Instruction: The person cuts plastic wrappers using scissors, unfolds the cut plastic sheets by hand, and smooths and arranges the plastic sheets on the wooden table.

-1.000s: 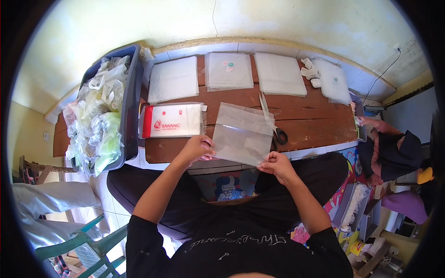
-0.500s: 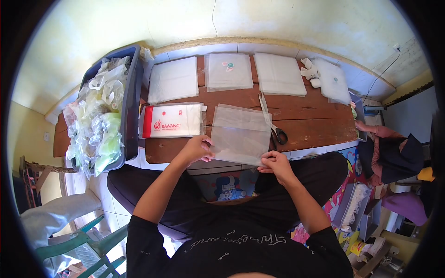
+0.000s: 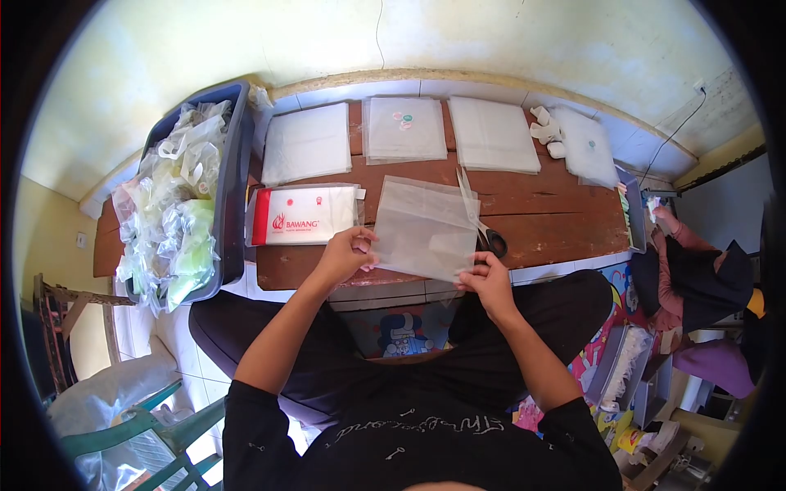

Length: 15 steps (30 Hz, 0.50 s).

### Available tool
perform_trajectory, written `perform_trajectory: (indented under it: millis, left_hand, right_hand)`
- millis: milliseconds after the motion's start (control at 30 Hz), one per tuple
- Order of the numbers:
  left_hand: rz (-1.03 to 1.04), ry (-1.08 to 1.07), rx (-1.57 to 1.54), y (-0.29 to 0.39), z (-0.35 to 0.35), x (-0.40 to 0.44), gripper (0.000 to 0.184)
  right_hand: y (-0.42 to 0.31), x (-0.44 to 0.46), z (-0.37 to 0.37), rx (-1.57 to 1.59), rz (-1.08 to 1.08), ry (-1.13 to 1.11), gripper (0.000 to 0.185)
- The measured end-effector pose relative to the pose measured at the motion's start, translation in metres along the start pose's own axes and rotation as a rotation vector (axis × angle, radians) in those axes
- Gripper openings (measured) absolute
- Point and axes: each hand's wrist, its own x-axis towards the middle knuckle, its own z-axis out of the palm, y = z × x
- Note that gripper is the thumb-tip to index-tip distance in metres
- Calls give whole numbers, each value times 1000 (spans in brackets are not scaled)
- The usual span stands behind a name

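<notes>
A clear plastic bag [image 3: 424,233] is held slightly tilted above the front edge of the wooden table. My left hand [image 3: 350,250] pinches its lower left side between thumb and fingers. At the lower right corner, the fingers of my right hand [image 3: 486,282] are closed on the same bag. Scissors with black handles [image 3: 494,242] lie just right of the bag, their blades pointing away and partly behind its edge. Left of the bag lies a red and white pack marked BAWANG [image 3: 307,217].
Stacks of clear plastic bags [image 3: 307,143] line the back of the table [image 3: 540,209], with white rolls [image 3: 546,127] at the right. A dark bin [image 3: 236,164] full of plastic stands left. A co-worker [image 3: 696,270] sits at the right, near a grey box [image 3: 635,211].
The bag has turned and its upper edge has risen a little. Both my hands have shifted upward slightly, still gripping it. The co-worker's hand has moved away from the grey box with something white.
</notes>
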Motion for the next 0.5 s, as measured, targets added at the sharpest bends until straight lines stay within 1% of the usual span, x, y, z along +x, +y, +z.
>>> perform_trajectory:
  millis: [67, 100, 167, 200, 267, 300, 333, 367, 400, 433, 500]
  left_hand:
    - [146, 111, 2, 6, 2, 0, 32]
    - [150, 113, 4, 11, 2, -1, 32]
    - [240, 149, -13, 21, 3, -5, 31]
    - [242, 148, -13, 25, 3, -5, 31]
    - [373, 198, -56, 34, 1, -3, 30]
    - [374, 200, -54, 43, 0, -2, 30]
    - [427, 220, -91, 56, 0, -2, 29]
    - [484, 241, -130, 67, 0, -3, 29]
    - [493, 243, -130, 77, -1, -5, 29]
    - [570, 293, -150, 85, -2, -7, 29]
    - [705, 386, -209, 99, 0, -17, 29]
  right_hand:
    - [-4, 5, 2, 11, -138, 53, 35]
    - [-8, 7, 2, 11, -142, 50, 35]
    - [-18, 11, 1, -10, -207, 49, 33]
    - [-26, 13, 2, -9, -209, 50, 33]
    - [-46, 18, 3, -50, -245, 48, 32]
    - [-55, 24, 3, -90, -280, 42, 31]
    - [-68, 27, 6, -90, -283, 41, 31]
    - [-84, 30, 10, -102, -346, 32, 31]
    - [-100, 32, 13, -116, -412, 23, 31]
    - [-115, 34, 16, -118, -418, 20, 31]
    - [-137, 36, 20, -130, -557, -46, 30]
